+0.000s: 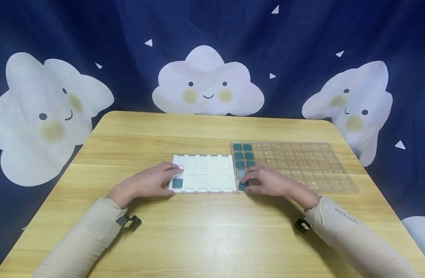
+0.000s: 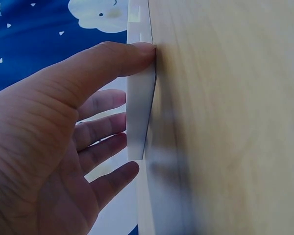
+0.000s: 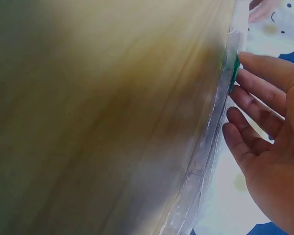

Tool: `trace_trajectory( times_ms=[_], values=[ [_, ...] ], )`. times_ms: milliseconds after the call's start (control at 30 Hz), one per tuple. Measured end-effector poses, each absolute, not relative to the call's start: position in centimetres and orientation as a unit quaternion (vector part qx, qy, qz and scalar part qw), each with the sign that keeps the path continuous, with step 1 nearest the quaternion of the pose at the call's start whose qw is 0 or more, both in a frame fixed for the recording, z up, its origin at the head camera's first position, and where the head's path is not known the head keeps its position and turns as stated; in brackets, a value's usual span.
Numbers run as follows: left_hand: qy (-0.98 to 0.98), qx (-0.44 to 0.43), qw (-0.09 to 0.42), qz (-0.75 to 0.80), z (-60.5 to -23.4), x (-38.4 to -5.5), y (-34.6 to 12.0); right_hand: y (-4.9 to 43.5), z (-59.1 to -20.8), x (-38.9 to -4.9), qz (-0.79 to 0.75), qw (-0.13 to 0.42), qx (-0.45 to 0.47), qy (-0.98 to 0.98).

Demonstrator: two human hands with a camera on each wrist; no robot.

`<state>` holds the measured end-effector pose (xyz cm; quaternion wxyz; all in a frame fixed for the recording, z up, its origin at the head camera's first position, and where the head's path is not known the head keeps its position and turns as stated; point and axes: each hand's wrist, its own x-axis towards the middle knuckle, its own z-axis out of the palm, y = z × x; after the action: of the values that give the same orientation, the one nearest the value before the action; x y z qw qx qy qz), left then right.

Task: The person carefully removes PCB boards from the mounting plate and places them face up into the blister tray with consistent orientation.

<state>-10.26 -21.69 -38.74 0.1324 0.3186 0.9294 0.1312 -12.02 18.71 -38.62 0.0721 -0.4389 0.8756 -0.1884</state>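
Note:
My left hand (image 1: 151, 181) holds the left end of a white compartment tray (image 1: 203, 189), its thumb along the near edge and fingers over the far part. In that tray's near-left pocket lies a square green chip (image 1: 177, 183). My right hand (image 1: 268, 180) reaches over the clear plastic tray (image 1: 302, 166). Its thumb and index finger pinch a green chip (image 3: 235, 73) at the tray's near-left corner. Just beyond that, a chip with a grey gridded face (image 1: 241, 174) sits in its pocket. More green chips (image 1: 237, 147) fill pockets in the two leftmost columns.
Both trays lie side by side on a wooden table (image 1: 205, 239). A dark blue curtain (image 1: 129, 23) with white clouds hangs behind the table's far edge. Dark wrist devices (image 1: 132, 223) stick out at both cuffs.

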Motion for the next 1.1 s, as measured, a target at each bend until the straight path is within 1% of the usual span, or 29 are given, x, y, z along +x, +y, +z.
trace_trajectory(
  times_ms=[333, 467, 667, 900, 1100],
  values=[
    [0.93, 0.318, 0.133, 0.13, -38.8, -10.2, -21.8, 18.3, -38.8, -12.2, -0.186, 0.048, -0.464, 0.864],
    [0.93, 0.317, 0.133, 0.128, -38.8, -10.2, -21.8, 17.9, -38.5, -12.2, -0.193, 0.041, -0.455, 0.869],
    [0.93, 0.316, 0.136, 0.13, -38.8, -10.1, -21.8, 16.4, -37.8, -12.2, -0.197, 0.048, -0.429, 0.88],
    [0.931, 0.312, 0.138, 0.132, -38.9, -10.2, -21.8, 14.2, -37.2, -12.2, -0.195, 0.032, -0.433, 0.879],
    [0.931, 0.309, 0.141, 0.134, -38.9, -10.3, -21.8, 12.3, -36.9, -12.5, -0.221, 0.045, -0.43, 0.875]
  ],
)
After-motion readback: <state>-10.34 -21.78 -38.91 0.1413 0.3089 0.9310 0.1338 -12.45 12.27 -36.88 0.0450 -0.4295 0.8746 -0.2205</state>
